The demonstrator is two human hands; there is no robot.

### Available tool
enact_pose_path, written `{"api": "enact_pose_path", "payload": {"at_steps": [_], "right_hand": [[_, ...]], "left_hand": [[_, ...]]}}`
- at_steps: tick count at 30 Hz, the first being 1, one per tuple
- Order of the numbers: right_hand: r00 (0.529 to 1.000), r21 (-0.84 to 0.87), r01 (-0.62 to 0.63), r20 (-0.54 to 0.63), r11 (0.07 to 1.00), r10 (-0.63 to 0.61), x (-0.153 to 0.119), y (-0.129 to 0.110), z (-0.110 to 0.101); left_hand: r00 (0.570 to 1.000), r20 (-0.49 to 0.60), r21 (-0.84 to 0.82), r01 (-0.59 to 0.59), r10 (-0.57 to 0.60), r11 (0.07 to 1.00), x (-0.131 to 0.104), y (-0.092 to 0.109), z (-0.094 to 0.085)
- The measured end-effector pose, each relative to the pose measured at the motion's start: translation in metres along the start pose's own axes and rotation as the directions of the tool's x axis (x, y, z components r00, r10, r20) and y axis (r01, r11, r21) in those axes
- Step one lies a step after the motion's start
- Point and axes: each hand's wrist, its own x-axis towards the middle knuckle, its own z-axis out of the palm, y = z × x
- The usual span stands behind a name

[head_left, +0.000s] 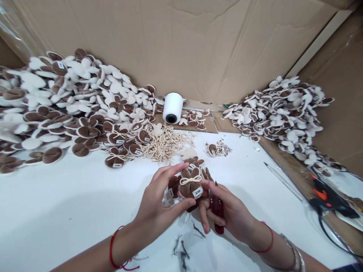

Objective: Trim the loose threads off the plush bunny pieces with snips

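Between the fingers and thumb of my left hand (159, 202) is a brown fabric flower (187, 187) with a cream bow and a small white label. My right hand (231, 211) wraps round red thread snips (217, 213), and its fingertips come up to the flower's right edge. Just behind and below the held flower, more brown flowers (195, 161) lie on the white table, partly hidden by my hands. Dark thread scraps (183, 249) are scattered on the table below my hands.
A large heap of brown and white flowers (85, 94) fills the left, beside a pile of cream bows (164, 143). A white cylinder (173, 107) lies at the back. Another flower heap (283, 109), tweezers (283, 181) and a black-and-orange glue gun (330, 198) with a cable are right.
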Motion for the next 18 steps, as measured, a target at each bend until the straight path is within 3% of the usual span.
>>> {"api": "enact_pose_path", "payload": {"at_steps": [5,14,18], "right_hand": [[1.0,-0.016,-0.003,-0.011,1.0,0.003,-0.0001,0.0012,-0.0005],[0.997,-0.055,-0.029,-0.069,0.998,0.025,-0.0021,0.0006,0.0009],[0.996,-0.093,-0.043,-0.082,0.995,0.035,-0.0036,0.0006,0.003]], "left_hand": [[1.0,0.012,0.003,-0.013,0.013,1.0,-0.0011,0.0017,0.0001],[0.985,0.026,0.019,-0.174,0.173,0.985,-0.0026,0.0005,-0.0006],[0.996,-0.002,-0.033,-0.094,0.094,0.995,-0.0018,0.0012,-0.0005]]}}
